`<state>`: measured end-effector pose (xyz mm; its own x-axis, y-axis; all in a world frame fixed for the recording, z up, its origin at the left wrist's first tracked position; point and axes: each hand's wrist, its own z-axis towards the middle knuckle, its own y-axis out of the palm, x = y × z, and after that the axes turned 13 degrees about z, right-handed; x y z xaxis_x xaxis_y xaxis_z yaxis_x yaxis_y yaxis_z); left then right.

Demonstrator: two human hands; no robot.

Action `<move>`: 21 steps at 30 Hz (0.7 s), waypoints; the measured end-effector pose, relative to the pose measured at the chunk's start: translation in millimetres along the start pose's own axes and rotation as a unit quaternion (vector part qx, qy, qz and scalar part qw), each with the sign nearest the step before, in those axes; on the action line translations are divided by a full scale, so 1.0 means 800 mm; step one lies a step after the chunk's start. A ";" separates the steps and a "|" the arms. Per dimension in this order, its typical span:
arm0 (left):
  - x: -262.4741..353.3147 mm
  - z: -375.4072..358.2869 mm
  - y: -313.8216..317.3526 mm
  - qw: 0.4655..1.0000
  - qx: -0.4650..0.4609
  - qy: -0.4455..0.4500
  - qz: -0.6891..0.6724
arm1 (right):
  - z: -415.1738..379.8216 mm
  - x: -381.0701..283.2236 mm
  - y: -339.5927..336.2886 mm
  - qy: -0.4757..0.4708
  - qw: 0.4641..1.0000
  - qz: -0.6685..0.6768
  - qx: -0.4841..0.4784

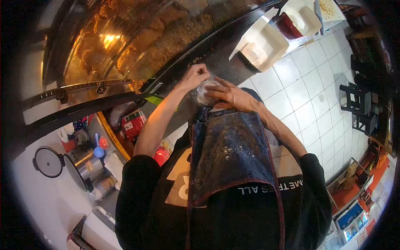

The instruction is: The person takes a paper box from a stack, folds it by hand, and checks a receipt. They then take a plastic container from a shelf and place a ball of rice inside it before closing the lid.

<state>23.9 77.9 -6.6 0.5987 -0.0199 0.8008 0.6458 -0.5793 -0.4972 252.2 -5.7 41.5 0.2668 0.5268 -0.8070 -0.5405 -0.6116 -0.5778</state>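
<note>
A small round tub of clear plastic (201, 95) with a ridged rim is held between my hands, close in front of my apron. My left hand (195, 78) is closed, its fingertips pinched together at the tub's far edge. Across the tub's top lie the bent fingers of my right hand (235, 98), gripping it from the right side. What is inside the tub is hidden. The dark apron (233, 146) below carries pale crumbs.
A lit glass case of fried food (154, 31) stands ahead on the left, with a dark counter ledge (225, 52) along it. Cream bins (273, 46) are at upper right. Black stools (357, 100) stand on white floor tiles (287, 91). An open steel pot (85, 162) sits lower left.
</note>
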 end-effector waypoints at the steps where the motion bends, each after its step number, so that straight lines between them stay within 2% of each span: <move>1: 0.000 -0.001 -0.003 0.999 -0.014 0.020 -0.022 | 0.000 0.001 0.000 -0.001 1.000 -0.001 0.000; 3: 0.007 -0.001 -0.015 0.998 -0.027 0.039 -0.043 | -0.001 0.002 0.001 0.000 1.000 -0.002 0.004; 5: 0.025 -0.003 -0.035 0.992 -0.121 -0.036 -0.019 | -0.001 0.002 0.005 -0.001 1.000 0.006 0.009; 6: 0.024 0.000 -0.038 0.992 -0.121 -0.035 -0.019 | -0.002 0.002 0.003 0.000 1.000 0.012 0.016; 8: 0.024 0.005 -0.041 0.983 -0.153 -0.103 -0.013 | -0.002 0.001 0.003 -0.005 1.000 0.008 0.022; 9: 0.024 0.006 -0.043 0.983 -0.153 -0.103 -0.013 | -0.002 0.001 0.003 -0.013 1.000 0.004 0.028; 11: 0.025 0.007 -0.050 0.981 -0.149 -0.100 0.074 | -0.002 -0.001 0.003 -0.007 1.000 0.008 0.026; 15: 0.004 0.012 -0.040 0.983 -0.145 -0.065 0.087 | -0.002 0.000 0.002 -0.013 1.000 0.008 0.021; 18: 0.005 0.004 -0.026 0.986 -0.112 -0.061 0.109 | -0.003 -0.003 -0.002 -0.029 0.995 0.065 0.074; 19: 0.007 0.001 -0.020 0.988 -0.076 -0.048 0.126 | -0.003 -0.008 -0.006 -0.030 0.995 0.065 0.074; 21: 0.007 -0.003 -0.018 0.988 -0.038 -0.037 0.143 | -0.006 -0.021 -0.013 0.100 0.964 0.184 0.165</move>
<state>16.9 84.2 5.6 0.7861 -0.1329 0.6037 0.4107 -0.6177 -0.6707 257.3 -10.9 60.5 0.1388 0.1657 -0.9764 -0.8439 -0.4961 -0.2042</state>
